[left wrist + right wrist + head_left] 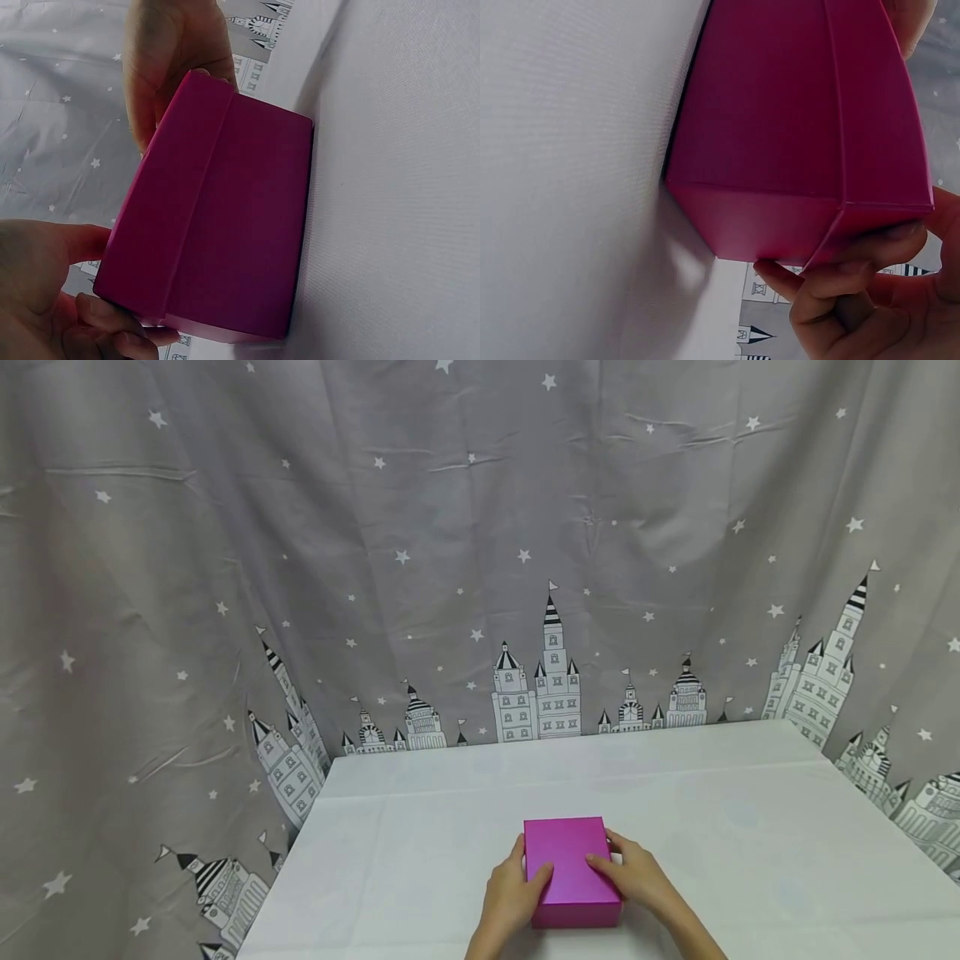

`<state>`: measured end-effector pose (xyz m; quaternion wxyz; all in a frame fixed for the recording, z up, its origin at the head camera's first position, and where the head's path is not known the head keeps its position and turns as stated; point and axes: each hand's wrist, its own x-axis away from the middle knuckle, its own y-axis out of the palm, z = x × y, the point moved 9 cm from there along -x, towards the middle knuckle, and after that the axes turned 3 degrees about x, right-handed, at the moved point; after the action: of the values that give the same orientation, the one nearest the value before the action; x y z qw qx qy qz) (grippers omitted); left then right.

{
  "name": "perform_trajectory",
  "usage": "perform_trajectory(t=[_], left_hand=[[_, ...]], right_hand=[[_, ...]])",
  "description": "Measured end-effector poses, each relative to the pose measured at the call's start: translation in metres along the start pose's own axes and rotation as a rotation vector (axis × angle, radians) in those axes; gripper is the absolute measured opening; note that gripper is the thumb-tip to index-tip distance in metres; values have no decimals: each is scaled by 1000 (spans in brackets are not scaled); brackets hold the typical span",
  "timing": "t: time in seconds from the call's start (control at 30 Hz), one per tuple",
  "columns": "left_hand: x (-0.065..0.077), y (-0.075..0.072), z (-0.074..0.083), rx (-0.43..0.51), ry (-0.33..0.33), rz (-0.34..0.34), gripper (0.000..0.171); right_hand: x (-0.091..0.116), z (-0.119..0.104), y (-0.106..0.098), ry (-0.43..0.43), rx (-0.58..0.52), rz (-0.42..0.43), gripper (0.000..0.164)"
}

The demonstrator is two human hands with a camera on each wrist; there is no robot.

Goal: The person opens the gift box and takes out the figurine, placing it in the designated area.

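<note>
A bright pink lidded box (568, 860) sits on the white-covered table near its front edge. My left hand (512, 892) grips its left side, thumb lying on the top and fingers down the side. On the opposite side my right hand (636, 870) holds it the same way, thumb on the lid. In the left wrist view the lid (169, 195) shows as a band around the upper part of the box, with a seam below it. Seen from the right wrist, the fingers (840, 289) curl against the lid's side wall, close to the seam.
The white tablecloth (420, 835) spreads around the box on all sides. Behind and beside the table hangs a grey curtain (420, 610) printed with stars and castles. A shadow (671, 277) falls on the cloth beside the box.
</note>
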<state>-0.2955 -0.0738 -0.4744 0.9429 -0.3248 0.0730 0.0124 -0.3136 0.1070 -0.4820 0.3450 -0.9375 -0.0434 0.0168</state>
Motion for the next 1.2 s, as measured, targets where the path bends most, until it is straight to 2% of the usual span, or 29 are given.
perform_trajectory(t=[0.43, 0.6, 0.73, 0.93, 1.07, 1.2], left_hand=[[1, -8, 7, -11, 9, 0, 68], [0, -17, 18, -33, 45, 16, 67], [1, -32, 33, -107, 107, 79, 68], [4, -56, 54, -261, 199, 214, 74], [8, -66, 61, -323, 215, 285, 81], [13, -73, 64, -345, 214, 338, 86]], right_hand=[[5, -14, -6, -49, 68, 45, 69], [7, -27, -16, -69, 94, 75, 69], [7, -43, -25, -93, 106, 106, 69], [10, -77, -34, -199, 169, 174, 80], [13, -95, -35, -274, 203, 230, 85], [15, -107, -33, -339, 223, 263, 88]])
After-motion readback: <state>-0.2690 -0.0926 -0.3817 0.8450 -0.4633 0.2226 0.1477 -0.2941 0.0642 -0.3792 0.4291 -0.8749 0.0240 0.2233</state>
